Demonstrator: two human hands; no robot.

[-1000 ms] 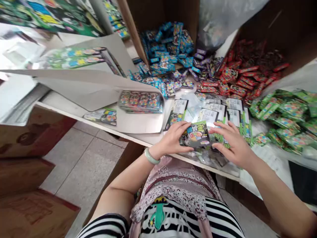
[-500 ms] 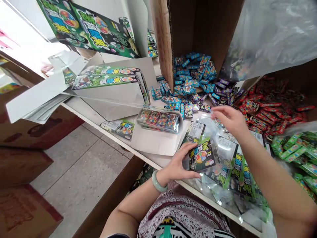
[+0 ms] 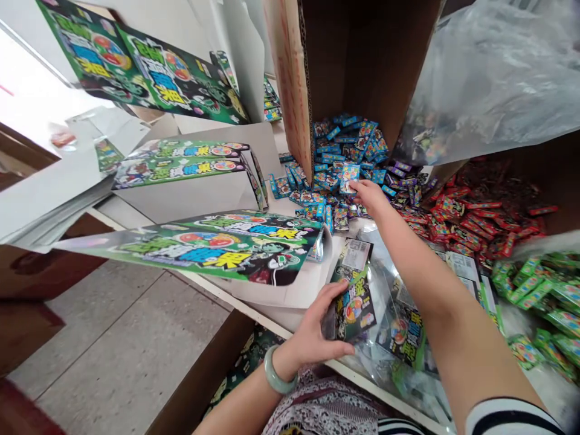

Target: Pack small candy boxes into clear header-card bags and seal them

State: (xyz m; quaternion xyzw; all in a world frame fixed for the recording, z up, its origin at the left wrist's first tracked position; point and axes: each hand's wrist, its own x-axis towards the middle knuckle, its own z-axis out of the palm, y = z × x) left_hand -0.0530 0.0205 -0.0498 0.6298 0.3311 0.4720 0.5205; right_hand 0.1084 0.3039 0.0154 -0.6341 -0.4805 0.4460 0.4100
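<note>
My left hand grips the edge of a clear plastic bag with a black and green printed header, its thumb along the lower side. My right hand is stretched out to the heap and pinches a small blue candy box. Around it lie many more blue candy boxes, spilling from a cardboard carton. Just right of them are purple candy boxes. More printed bags lie under my right forearm, partly hidden by it.
Red candy boxes and green candy boxes are heaped at the right. Printed display boxes stand at the left, and an open printed flap juts over the table's front edge. A plastic liner hangs at the upper right.
My right hand has moved from above the bags up and left to the heap and now holds a blue candy box. The printed flap has come down over the row of candy boxes.
</note>
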